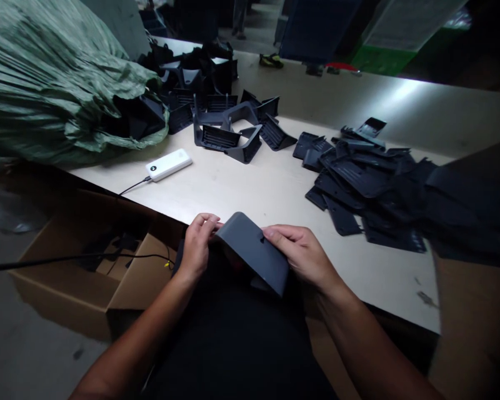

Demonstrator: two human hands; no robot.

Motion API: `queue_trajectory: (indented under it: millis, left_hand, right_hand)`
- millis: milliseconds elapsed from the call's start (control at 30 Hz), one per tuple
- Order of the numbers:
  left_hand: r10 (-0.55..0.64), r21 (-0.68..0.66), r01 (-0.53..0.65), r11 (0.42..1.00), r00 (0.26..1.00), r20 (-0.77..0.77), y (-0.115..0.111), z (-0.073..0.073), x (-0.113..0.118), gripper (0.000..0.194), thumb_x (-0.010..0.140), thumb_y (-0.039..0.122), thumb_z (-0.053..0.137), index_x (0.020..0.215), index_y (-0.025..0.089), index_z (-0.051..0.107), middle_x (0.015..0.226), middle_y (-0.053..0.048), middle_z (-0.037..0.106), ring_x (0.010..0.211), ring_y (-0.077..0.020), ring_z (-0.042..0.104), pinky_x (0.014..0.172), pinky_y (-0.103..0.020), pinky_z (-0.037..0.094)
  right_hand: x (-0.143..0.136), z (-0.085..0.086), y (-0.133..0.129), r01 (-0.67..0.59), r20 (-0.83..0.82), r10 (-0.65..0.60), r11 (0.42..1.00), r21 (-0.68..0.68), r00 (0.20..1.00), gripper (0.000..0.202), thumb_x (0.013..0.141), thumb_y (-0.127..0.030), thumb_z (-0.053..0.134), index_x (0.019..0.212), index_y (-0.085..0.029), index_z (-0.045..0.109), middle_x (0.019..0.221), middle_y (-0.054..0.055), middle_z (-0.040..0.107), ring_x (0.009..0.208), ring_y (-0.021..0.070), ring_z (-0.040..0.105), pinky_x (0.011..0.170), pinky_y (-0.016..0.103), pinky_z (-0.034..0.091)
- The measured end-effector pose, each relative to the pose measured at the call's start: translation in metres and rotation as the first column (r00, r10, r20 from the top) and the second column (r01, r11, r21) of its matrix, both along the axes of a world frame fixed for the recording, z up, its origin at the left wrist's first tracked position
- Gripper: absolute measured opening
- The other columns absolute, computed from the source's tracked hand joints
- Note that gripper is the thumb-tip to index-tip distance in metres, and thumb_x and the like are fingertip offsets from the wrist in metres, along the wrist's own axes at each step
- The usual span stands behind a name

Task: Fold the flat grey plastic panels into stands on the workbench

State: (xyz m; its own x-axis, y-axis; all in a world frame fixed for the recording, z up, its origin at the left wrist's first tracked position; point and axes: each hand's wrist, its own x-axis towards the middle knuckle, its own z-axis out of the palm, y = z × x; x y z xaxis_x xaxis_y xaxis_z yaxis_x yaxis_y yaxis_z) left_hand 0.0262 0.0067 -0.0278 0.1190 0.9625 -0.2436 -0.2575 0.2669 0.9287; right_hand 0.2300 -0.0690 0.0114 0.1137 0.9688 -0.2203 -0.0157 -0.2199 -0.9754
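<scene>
A dark grey moulded plastic part (254,247), bent at its left end and with a small dark hole in its face, is held tilted over my lap at the table's front edge. My left hand (199,244) grips its left end, thumb and fingers closed. On the other side, my right hand (302,253) pinches the upper right edge with the thumb close to the hole. The part's underside and the fingertips behind it are hidden.
Angular black plastic frames (229,130) stand at the table's back. To the right lies a heap of flat black parts (358,178). A white power bank (170,165) with a cable sits near a green sack (66,83). An open cardboard box (79,283) is below left.
</scene>
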Motion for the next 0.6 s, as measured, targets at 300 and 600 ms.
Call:
queue_trajectory:
  millis: [300, 600]
  left_hand:
    - [-0.688, -0.034, 0.687, 0.726, 0.725, -0.040, 0.012, 0.019, -0.014, 0.052, 0.087, 0.060, 0.074, 0.063, 0.020, 0.050, 0.058, 0.006, 0.036, 0.052, -0.0097, 0.030, 0.051, -0.026, 0.022]
    - [-0.212, 0.225, 0.207, 0.952, 0.977, -0.004, 0.013, 0.010, -0.023, 0.042, 0.089, 0.048, 0.073, 0.067, 0.019, 0.053, 0.064, 0.005, 0.035, 0.060, -0.0111, 0.031, 0.055, -0.025, 0.026]
  right_hand:
    - [0.012, 0.009, 0.013, -0.097, 0.202, 0.079, 0.992, 0.078, 0.976, 0.028, 0.093, -0.048, 0.073, 0.093, -0.022, 0.086, 0.088, 0.005, 0.083, 0.080, 0.0188, 0.073, 0.071, 0.030, 0.056]
    - [0.033, 0.011, 0.005, 0.154, 0.201, -0.186, 0.974, 0.164, 0.962, 0.027, 0.094, -0.048, 0.076, 0.091, -0.022, 0.084, 0.083, 0.005, 0.081, 0.080, 0.0187, 0.075, 0.083, 0.033, 0.058]
